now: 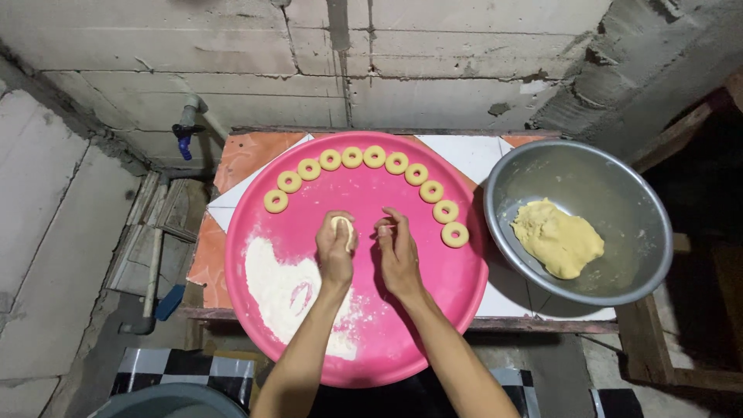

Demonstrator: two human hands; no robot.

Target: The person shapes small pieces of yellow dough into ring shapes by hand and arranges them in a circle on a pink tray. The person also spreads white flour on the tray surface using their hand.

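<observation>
- The person's two bare forearms come up from the bottom edge, nearest the camera, over the near rim of a round pink tray (433,340).
- At the lower left corner sits the rim of a grey tub (166,401), above it a checkered black-and-white surface.
- On the tray's left part lies a patch of white flour (282,290), thinning toward the centre.
- The left hand (335,248) is curled around a small lump of pale dough (342,226), held near the tray's middle.
- The right hand (396,251) is just beside it, fingers loosely bent and pointing up; it shows nothing in its grasp, and whether its fingertips touch the lump I cannot tell.
- Ten dough rings (374,157) lie in an arc along the tray's far rim, from left round to the right.
- Right of the tray stands a metal bowl (635,201) with a mass of yellow dough (557,238) inside.
- Both rest on a tiled table (464,151) against a rough block wall.
</observation>
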